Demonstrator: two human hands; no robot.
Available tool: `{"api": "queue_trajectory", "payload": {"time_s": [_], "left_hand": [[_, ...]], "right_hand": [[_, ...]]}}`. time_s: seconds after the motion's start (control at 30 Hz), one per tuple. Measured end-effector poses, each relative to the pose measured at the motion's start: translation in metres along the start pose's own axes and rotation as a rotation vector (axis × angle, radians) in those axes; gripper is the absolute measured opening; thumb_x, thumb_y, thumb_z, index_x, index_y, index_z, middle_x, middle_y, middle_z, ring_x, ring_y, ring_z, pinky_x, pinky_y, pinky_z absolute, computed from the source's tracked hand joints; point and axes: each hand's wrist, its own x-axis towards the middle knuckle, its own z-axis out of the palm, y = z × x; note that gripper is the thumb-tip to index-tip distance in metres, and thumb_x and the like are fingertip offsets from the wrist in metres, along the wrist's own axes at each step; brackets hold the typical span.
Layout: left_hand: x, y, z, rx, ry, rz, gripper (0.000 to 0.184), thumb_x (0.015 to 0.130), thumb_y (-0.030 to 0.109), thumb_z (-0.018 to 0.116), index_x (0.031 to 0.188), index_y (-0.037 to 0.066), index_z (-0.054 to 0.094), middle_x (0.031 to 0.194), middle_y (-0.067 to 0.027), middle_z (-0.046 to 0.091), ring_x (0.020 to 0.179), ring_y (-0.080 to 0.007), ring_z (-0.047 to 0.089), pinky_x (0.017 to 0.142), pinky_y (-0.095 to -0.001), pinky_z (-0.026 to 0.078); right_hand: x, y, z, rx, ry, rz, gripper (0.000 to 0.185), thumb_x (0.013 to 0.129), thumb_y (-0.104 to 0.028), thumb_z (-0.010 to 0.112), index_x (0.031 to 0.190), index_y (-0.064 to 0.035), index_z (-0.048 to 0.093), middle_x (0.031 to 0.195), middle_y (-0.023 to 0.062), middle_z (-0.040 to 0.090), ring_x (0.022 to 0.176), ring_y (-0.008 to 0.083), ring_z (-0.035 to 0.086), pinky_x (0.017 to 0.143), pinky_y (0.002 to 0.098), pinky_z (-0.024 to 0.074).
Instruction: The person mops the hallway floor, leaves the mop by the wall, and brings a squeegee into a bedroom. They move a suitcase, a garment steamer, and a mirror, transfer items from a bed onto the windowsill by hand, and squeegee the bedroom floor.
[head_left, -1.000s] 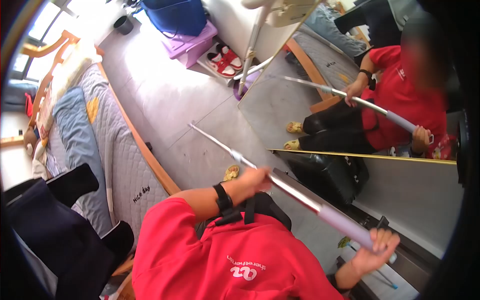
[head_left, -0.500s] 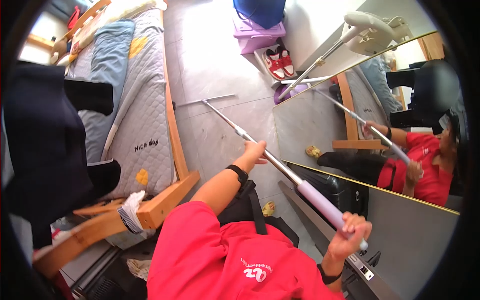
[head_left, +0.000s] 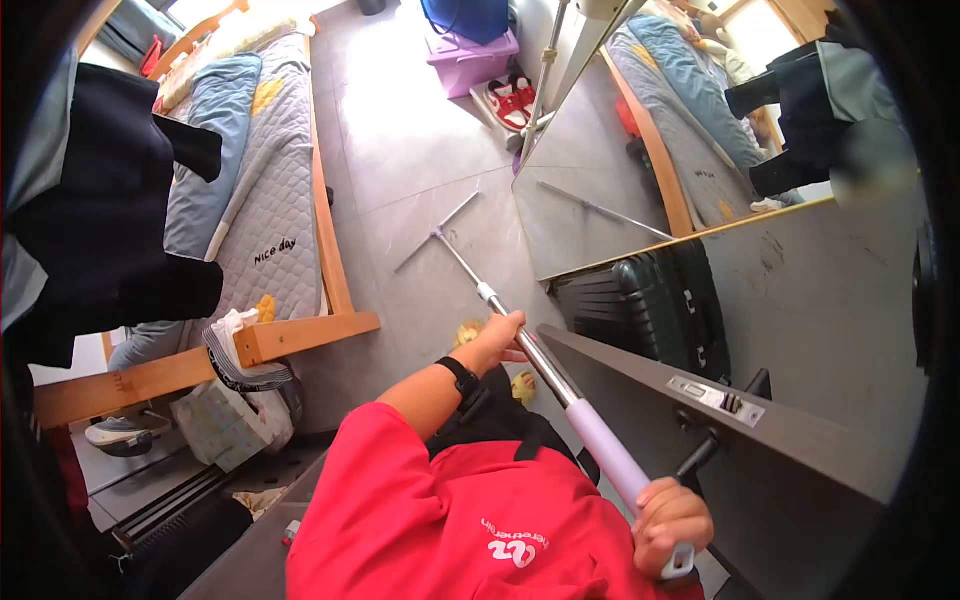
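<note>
A long-handled floor squeegee runs slantwise in front of me, its silver pole ending in a thin wide bar on the grey tiles. My left hand is closed around the metal pole, below the white joint collar. Lower down, my right hand grips the end of the lilac handle, with the pale hanging loop sticking out under the fingers. Close to the right hand is the black lever handle of a grey door. My feet in yellow slippers show beneath the pole.
To the left stands a wooden bed with a quilted mattress, and dark clothes hang beside it. On the right are a black suitcase and a large mirror. Red-white shoes and a purple box lie ahead.
My view has turned right and my body has shifted back. The squeegee bar has swung to a steeper angle on the floor. Both hands keep their hold; the right has come lower.
</note>
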Motion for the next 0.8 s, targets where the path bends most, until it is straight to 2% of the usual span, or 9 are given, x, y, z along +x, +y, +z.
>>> {"api": "queue_trajectory", "payload": {"time_s": [0.07,0.1,0.23,0.4,0.47,0.57,0.63,0.7,0.8], "left_hand": [[-0.016,-0.017,0.011,-0.005,-0.016,-0.005,0.03,0.081,0.023,0.043,0.097,-0.002,0.044,0.083,-0.016,0.062,0.069,-0.0282,0.064,0.06,-0.04,0.055],[-0.023,-0.029,0.019,-0.01,-0.039,-0.018,0.031,0.081,0.023,0.045,0.096,-0.003,0.045,0.081,-0.0164,0.061,0.066,-0.0274,0.064,0.057,-0.041,0.055],[-0.073,-0.048,0.059,0.044,-0.192,-0.178,0.032,0.082,0.026,0.045,0.101,0.0,0.046,0.088,-0.016,0.061,0.079,-0.0288,0.064,0.068,-0.041,0.054],[-0.108,-0.056,0.069,0.1,-0.417,-0.29,0.034,0.087,0.033,0.047,0.104,0.004,0.051,0.097,-0.0124,0.062,0.089,-0.0252,0.062,0.079,-0.0435,0.049],[-0.108,-0.044,0.063,0.067,-0.35,-0.165,0.033,0.09,0.035,0.045,0.108,0.008,0.049,0.098,-0.0105,0.061,0.088,-0.025,0.062,0.079,-0.0474,0.048],[-0.075,-0.011,0.038,-0.034,-0.142,0.109,0.031,0.087,0.029,0.044,0.1,0.001,0.05,0.094,-0.0152,0.061,0.077,-0.0264,0.064,0.063,-0.0439,0.054],[-0.042,0.017,0.02,-0.128,0.09,0.185,0.032,0.084,0.023,0.043,0.09,-0.008,0.049,0.083,-0.0193,0.06,0.067,-0.0279,0.064,0.055,-0.0397,0.056],[0.009,0.023,-0.009,-0.25,0.091,0.209,0.027,0.082,0.021,0.047,0.088,-0.005,0.051,0.076,-0.0155,0.06,0.063,-0.0271,0.064,0.052,-0.0362,0.056],[0.027,0.023,-0.009,-0.267,0.163,0.271,0.026,0.078,0.019,0.049,0.085,-0.006,0.049,0.073,-0.0165,0.06,0.059,-0.0242,0.062,0.05,-0.0358,0.055]], "right_hand": [[-0.007,-0.012,-0.014,-0.012,-0.096,-0.104,0.027,0.086,-0.031,0.058,0.077,-0.0066,0.049,0.059,0.0021,0.049,0.044,0.0102,0.05,0.049,0.0259,0.0457],[-0.008,-0.022,-0.014,0.016,-0.068,-0.105,0.029,0.087,-0.031,0.056,0.076,-0.0079,0.043,0.06,-0.0005,0.043,0.047,0.0078,0.044,0.054,0.023,0.042],[-0.008,-0.07,-0.014,-0.187,0.454,-0.062,0.034,0.092,-0.031,0.043,0.066,-0.0106,0.033,0.054,-0.0017,0.028,0.043,0.0093,0.03,0.044,0.0265,0.035],[0.011,-0.109,-0.022,-0.277,0.813,-0.033,0.039,0.09,-0.043,0.045,0.066,-0.0157,0.032,0.054,-0.0023,0.024,0.044,0.0076,0.027,0.047,0.0238,0.0314],[0.01,-0.103,-0.033,-0.077,0.671,-0.028,0.034,0.089,-0.037,0.049,0.071,-0.0132,0.034,0.058,-0.0025,0.03,0.049,0.007,0.032,0.054,0.0224,0.0336],[0.016,-0.067,-0.022,0.252,0.352,0.035,0.031,0.089,-0.033,0.051,0.078,-0.0129,0.031,0.069,-0.0032,0.031,0.06,0.0058,0.033,0.068,0.0248,0.0323],[0.023,-0.032,0.004,0.07,0.161,0.061,0.032,0.086,-0.036,0.054,0.084,-0.01,0.035,0.07,-0.0013,0.036,0.065,0.009,0.038,0.071,0.0282,0.0349],[0.028,-0.006,0.024,-0.213,-0.144,0.03,0.028,0.088,-0.032,0.051,0.078,-0.0062,0.045,0.07,0.0041,0.044,0.065,0.0131,0.043,0.07,0.0318,0.0389],[0.015,0.012,0.011,-0.122,-0.126,0.031,0.033,0.089,-0.032,0.051,0.07,-0.0049,0.048,0.066,0.0052,0.045,0.06,0.0131,0.046,0.068,0.0336,0.0432]]}}
